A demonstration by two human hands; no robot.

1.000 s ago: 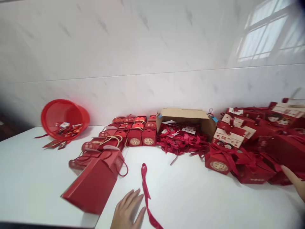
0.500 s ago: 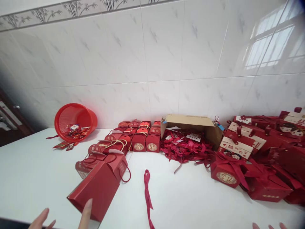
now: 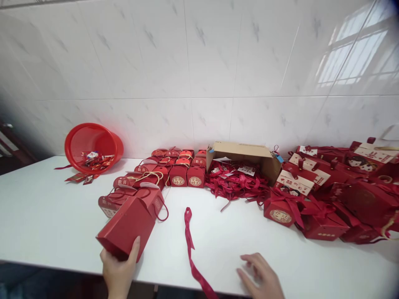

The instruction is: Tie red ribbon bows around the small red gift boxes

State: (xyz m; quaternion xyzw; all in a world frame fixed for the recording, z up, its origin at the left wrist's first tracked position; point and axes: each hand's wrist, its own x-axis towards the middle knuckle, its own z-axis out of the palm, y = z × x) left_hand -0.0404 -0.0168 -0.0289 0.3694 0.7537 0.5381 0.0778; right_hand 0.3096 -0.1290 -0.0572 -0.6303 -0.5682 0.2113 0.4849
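Note:
At the lower left, my left hand [image 3: 119, 270] grips the near end of a plain red gift box [image 3: 132, 224]. The thumb presses on its right face, and the other fingers are partly hidden at its underside. This box lies tilted, with a dark red cord handle at its far end. My right hand [image 3: 263, 277] hovers at the front of the table, holding nothing, its fingers loosely curled and apart. Between the hands a dark red ribbon [image 3: 188, 236], looped at its far end, trails over the table's front edge.
A red mesh basket [image 3: 118, 145] lies on its side at the left, with small wrapped packets inside. Small red boxes [image 3: 195, 176] stand in rows behind. A cardboard box [image 3: 243, 148] spills ribbons, and larger red gift boxes [image 3: 324, 224] crowd the right of the white table [image 3: 56, 216].
My left hand has moved right and taken hold of the red gift box. My right hand has come up and leftward over the table. The view has tipped downward.

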